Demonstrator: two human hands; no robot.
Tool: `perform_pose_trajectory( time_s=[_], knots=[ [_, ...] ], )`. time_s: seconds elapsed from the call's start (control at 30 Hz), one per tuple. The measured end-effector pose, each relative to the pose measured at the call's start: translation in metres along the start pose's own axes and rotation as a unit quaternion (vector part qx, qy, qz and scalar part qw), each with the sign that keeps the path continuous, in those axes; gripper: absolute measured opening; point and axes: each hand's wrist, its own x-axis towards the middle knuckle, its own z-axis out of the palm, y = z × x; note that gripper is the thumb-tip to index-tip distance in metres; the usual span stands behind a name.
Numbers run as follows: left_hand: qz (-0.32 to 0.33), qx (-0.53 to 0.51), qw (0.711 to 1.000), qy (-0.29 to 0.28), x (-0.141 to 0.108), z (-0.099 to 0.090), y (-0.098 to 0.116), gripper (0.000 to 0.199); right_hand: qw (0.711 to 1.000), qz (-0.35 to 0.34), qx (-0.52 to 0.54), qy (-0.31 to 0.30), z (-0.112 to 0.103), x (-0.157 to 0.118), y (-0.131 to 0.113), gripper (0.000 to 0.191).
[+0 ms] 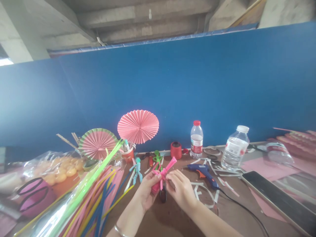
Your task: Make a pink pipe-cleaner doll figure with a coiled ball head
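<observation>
Between both hands, above the brown table, is a pink figure of twisted pipe cleaners (163,173), its loose ends pointing up and to the right. My left hand (149,187) grips its left side between thumb and fingers. On the other side my right hand (181,189) pinches part of the same figure. A light-blue pipe-cleaner figure (137,171) stands just left of my hands. Behind them is a green pipe-cleaner figure (157,157), partly covered by the pink one. A dark oval thing (163,195) shows below my fingers; its kind is unclear.
A blue glue gun (206,173) with a trailing cord lies at right, near a phone (276,197). Two water bottles (197,140) and a red spool (176,150) stand behind. Loose pipe cleaners (98,200) spread at left. Pink paper fans (138,126) rise behind a cup.
</observation>
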Motion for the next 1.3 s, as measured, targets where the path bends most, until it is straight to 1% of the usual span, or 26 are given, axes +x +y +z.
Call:
perform_pose_trajectory(
  time_s=[0.3, 0.47, 0.57, 0.8, 0.97, 1.1, 1.3],
  knots=[
    [0.029, 0.03, 0.999, 0.019, 0.002, -0.002, -0.004, 0.017, 0.999, 0.022, 0.033, 0.001, 0.001, -0.001, 0.001, 0.013],
    [0.073, 0.064, 0.995, 0.036, 0.001, 0.001, -0.004, 0.024, 0.997, 0.044, 0.061, -0.006, 0.005, -0.005, 0.003, 0.01],
    [0.094, 0.083, 0.991, 0.047, -0.001, 0.004, -0.002, 0.025, 0.996, 0.056, 0.072, -0.005, 0.006, -0.007, 0.004, 0.009],
    [0.093, 0.102, 0.99, 0.04, -0.004, 0.01, 0.001, 0.024, 0.993, 0.082, 0.086, 0.011, 0.007, -0.008, 0.005, 0.009],
    [0.078, 0.115, 0.99, 0.033, -0.004, 0.008, 0.001, 0.02, 0.991, 0.079, 0.104, 0.013, 0.008, -0.009, 0.005, 0.009],
    [0.07, 0.133, 0.988, 0.031, -0.005, 0.008, 0.002, 0.022, 0.991, 0.07, 0.109, 0.021, 0.008, -0.009, 0.007, 0.01],
    [0.1, 0.201, 0.972, 0.066, -0.005, 0.011, 0.003, 0.027, 0.994, 0.038, 0.098, 0.032, 0.007, -0.012, 0.009, 0.015]
  ],
)
